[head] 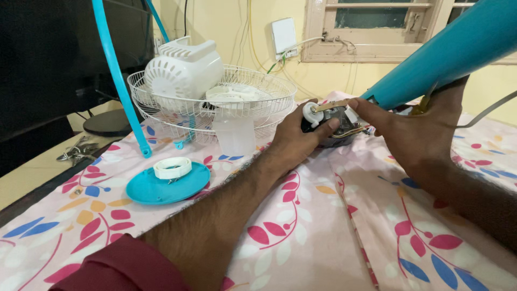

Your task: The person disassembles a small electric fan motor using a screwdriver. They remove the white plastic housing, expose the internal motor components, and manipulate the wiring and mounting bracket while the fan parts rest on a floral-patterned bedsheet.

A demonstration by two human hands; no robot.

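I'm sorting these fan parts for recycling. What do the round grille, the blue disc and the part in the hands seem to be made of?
Grille: thin wire, seemingly white-coated metal. Blue disc: smooth, evenly coloured, likely moulded plastic. Motor part held by the left hand and right hand: bare brassy and grey metal with a white plastic-looking knob.

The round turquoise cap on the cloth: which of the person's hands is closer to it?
Left. The left hand grips the small fan motor, up and to the right of the turquoise cap. The right hand touches the motor's far side, farther from the cap.
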